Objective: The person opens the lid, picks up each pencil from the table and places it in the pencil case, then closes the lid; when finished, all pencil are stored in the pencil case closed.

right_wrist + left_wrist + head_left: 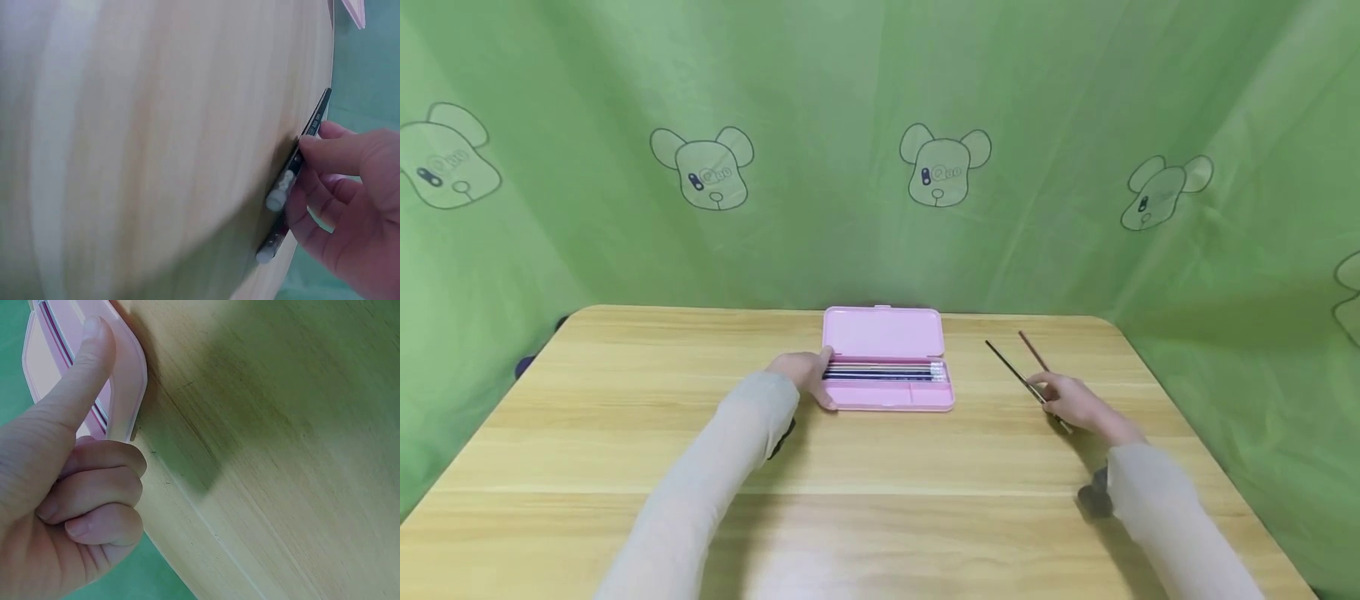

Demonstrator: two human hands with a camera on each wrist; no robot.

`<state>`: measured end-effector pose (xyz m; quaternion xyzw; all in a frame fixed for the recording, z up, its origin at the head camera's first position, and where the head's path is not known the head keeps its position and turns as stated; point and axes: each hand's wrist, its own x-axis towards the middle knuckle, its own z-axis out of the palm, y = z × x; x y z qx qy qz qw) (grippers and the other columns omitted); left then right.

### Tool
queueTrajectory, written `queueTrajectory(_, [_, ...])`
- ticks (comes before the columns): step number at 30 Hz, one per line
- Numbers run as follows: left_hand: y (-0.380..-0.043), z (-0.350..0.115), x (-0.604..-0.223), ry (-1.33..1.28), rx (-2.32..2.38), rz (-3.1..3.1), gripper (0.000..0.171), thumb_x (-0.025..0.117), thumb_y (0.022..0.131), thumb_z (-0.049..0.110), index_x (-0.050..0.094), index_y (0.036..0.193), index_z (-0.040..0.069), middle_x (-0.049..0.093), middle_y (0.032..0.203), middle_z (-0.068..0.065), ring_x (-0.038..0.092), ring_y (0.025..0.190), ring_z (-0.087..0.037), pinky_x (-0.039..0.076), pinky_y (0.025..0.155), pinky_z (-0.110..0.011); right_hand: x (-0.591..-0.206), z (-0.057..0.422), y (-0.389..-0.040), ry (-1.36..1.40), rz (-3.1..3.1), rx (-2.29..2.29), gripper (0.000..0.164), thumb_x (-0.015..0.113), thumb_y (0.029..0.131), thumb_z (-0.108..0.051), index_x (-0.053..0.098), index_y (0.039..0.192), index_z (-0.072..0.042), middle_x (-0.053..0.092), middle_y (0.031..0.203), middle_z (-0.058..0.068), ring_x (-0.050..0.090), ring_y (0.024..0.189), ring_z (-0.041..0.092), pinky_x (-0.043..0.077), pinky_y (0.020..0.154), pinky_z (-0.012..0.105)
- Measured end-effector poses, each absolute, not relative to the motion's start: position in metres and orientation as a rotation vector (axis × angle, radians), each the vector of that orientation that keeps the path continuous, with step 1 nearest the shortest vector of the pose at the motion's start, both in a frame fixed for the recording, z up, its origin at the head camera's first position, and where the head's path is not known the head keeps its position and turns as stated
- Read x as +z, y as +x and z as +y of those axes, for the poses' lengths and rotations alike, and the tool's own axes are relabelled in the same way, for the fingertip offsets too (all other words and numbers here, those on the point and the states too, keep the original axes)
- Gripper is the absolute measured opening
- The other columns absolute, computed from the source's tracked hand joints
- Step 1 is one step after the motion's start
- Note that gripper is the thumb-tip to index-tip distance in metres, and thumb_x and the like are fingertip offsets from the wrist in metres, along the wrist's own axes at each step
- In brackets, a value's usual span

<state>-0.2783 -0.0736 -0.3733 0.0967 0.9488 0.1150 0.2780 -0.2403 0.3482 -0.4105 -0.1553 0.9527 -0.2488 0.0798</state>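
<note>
A pink pencil case (pixel 868 397) lies open on the table, its lid tilted back and several dark pencils (pixel 880 372) side by side in the rear compartment. My left hand (pixel 801 372) holds the case by its left end; in the left wrist view the thumb (pixel 87 369) lies along it and three fingers are curled. To the right of the case, my right hand (pixel 1070 402) pinches a dark pencil (pixel 1003 357) between thumb and fingertips. A reddish pencil (pixel 1033 350) passes under that hand, and both white eraser ends (pixel 265 256) show in the right wrist view.
The wooden table (pixel 895 475) ends at a far edge just behind the case lid. Green curtains (pixel 820 250) with bear-head prints hang behind it and at both sides. The front of the case has two shallow compartments.
</note>
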Motion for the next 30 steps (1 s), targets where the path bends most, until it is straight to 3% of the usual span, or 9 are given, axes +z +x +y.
queueTrajectory(14, [-0.275,-0.074,-0.375,0.305,0.316,2.564,0.103,0.076,0.066,0.047,0.018,0.145,0.015,0.036,0.143,-0.015,0.036,0.129,-0.03,0.031,0.107,-0.042,-0.409,0.339,-0.236,-0.378,2.713,-0.834,0.037,0.044,0.078,0.015,0.04,0.114,0.012,0.051,0.078,0.016,0.048,0.066,0.022,0.042,0.054,0.029])
queueTrajectory(21, [-0.276,-0.073,-0.371,0.343,0.293,2.595,0.1,0.077,0.065,0.047,0.022,0.143,0.014,0.041,0.139,-0.016,0.04,0.127,-0.03,0.033,0.105,-0.041,-0.41,0.337,-0.236,-0.472,2.809,-0.737,0.041,0.046,0.072,0.018,0.045,0.113,0.015,0.051,0.076,0.014,0.05,0.07,0.024,0.045,0.061,0.033])
queueTrajectory(30, [-0.276,-0.075,-0.37,0.338,0.283,2.596,0.099,0.076,0.066,0.047,0.023,0.142,0.015,0.04,0.141,-0.013,0.038,0.128,-0.029,0.033,0.105,-0.041,-0.408,0.336,-0.237,-0.525,2.83,-0.671,0.041,0.051,0.072,0.017,0.047,0.113,0.015,0.054,0.077,0.016,0.051,0.069,0.024,0.046,0.062,0.036])
